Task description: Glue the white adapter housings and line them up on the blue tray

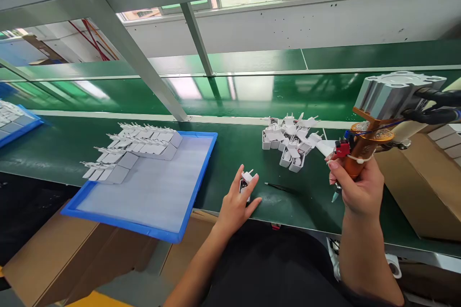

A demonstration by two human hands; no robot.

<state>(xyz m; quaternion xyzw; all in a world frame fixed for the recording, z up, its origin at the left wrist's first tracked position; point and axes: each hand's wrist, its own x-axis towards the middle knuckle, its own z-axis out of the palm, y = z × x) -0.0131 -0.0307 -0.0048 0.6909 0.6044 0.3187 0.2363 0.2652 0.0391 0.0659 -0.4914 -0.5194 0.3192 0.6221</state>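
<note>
My left hand point(236, 204) is at the front edge of the green bench, its fingers on either side of a small white plastic housing point(246, 183). Dark and reddish parts show inside that housing, and its white lid piece sticks up. In my right hand point(360, 187) is an orange glue dispensing gun point(356, 163), topped by a grey metal cylinder and fitted with a red switch. Its pale blue nozzle point(336, 195) points down over the bench, apart from the housing. Between the hands lies a thin black pen-like tool point(281, 187). Several similar white housings point(291, 139) are clustered behind it.
On the left, a blue-rimmed tray point(212, 153) holds rows of white housings point(144, 144) and overhangs the bench edge. Another blue tray point(21, 129) is farther left. A cardboard box point(421, 182) stands at right. Grey frame posts point(144, 67) rise behind the bench.
</note>
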